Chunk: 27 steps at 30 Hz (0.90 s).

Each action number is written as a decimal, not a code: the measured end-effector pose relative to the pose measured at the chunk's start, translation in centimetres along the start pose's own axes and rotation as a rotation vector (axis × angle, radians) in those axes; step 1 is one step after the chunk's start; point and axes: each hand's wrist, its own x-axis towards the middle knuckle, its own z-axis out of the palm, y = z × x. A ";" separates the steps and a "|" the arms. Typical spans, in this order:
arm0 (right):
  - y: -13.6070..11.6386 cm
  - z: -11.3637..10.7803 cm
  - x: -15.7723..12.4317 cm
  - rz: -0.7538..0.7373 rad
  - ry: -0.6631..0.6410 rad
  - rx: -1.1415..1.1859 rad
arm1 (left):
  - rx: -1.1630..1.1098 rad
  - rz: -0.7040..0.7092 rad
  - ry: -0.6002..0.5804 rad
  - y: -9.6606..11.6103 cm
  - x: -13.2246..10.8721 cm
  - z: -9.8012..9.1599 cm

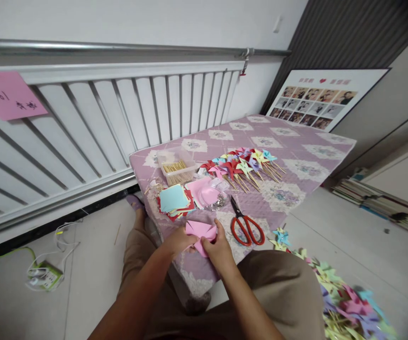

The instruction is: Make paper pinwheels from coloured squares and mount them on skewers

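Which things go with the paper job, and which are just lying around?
Seem to belong:
- pink paper, in the left hand and right hand
- coloured paper squares
- wooden sticks
- red-handled scissors
- pinwheels

Seem just around:
- green power strip
- photo board
- pink note

I can see a single sheet of pink paper (201, 231), plain and matte, creased and partly folded. Its broad upper part is spread fairly flat, and a narrower flap points down below. It's held up over the table (197, 281), toward the near corner.
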 end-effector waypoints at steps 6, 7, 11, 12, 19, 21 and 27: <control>0.5 0.2 0.2 0.063 0.043 0.181 | -0.177 -0.041 -0.120 0.8 -0.8 -0.7; 0.6 0.2 0.2 0.071 0.062 0.212 | -0.236 -0.019 -0.150 0.7 -1.0 -0.8; 1.1 0.6 0.4 0.091 0.117 0.311 | -0.402 0.014 -0.096 -0.5 -2.3 0.0; 1.2 0.6 0.4 0.094 0.128 0.326 | -0.439 0.019 -0.036 -0.9 -2.8 0.6; 1.4 0.9 0.3 0.106 0.156 0.394 | -0.623 -0.023 0.147 -2.7 -4.4 5.2; 1.2 0.9 0.1 0.116 0.166 0.415 | -0.717 0.012 0.192 -2.7 -4.3 5.8; 0.4 0.6 0.0 0.146 0.179 0.481 | -0.735 0.044 0.226 -3.0 -4.0 6.6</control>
